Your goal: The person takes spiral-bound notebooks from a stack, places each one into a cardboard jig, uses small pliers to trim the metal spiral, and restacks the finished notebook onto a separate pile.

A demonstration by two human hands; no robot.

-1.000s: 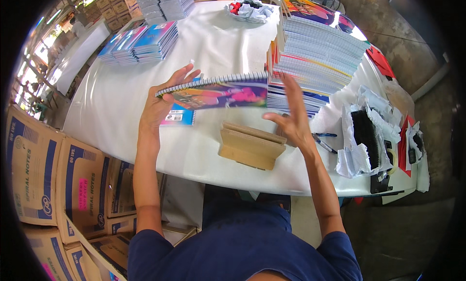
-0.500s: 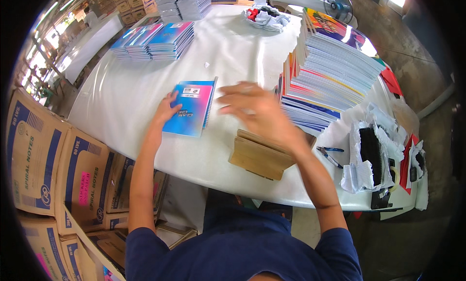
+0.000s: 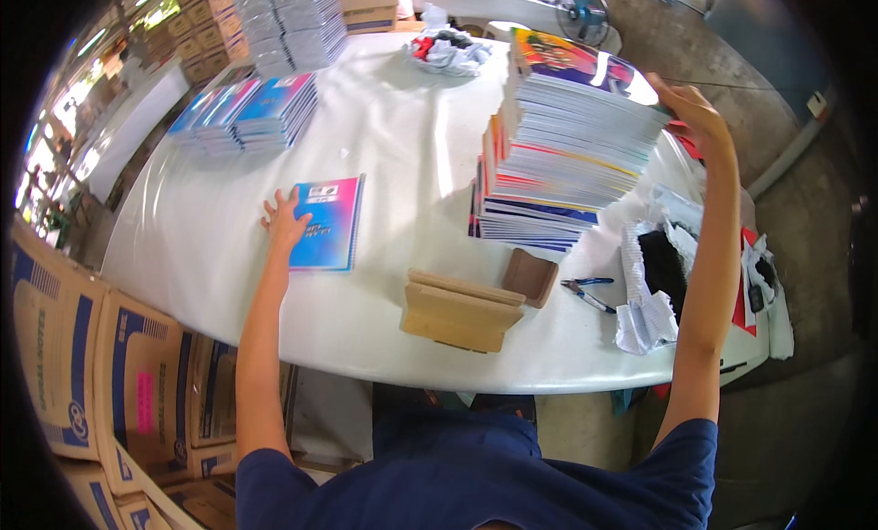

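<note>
A blue and pink spiral notebook [image 3: 334, 224] lies flat on the white-covered table, its coil along the right side. My left hand [image 3: 287, 221] rests on its left edge with fingers spread. Far out to the right, my right hand [image 3: 695, 114] is at the right edge of a tall stack of notebooks [image 3: 585, 118], near the colourful top cover. Its fingers look stretched and apart; part of them is hidden by the stack. Closer to me stand a folded brown cardboard piece [image 3: 462, 312] and a small brown block [image 3: 530, 277].
Blue-handled pliers [image 3: 590, 292] lie beside torn white wrapping [image 3: 647, 324] holding black coils. Blue notebook piles [image 3: 265, 114] stand at the far left, with a tall pale stack [image 3: 288, 27] behind. Crumpled wrapping [image 3: 448, 53] sits at the back. Cartons [image 3: 146, 374] crowd the left side.
My right hand has swung from beside the blue notebook out to the tall stack's right edge. My left hand stays on the notebook. The whole view has shifted.
</note>
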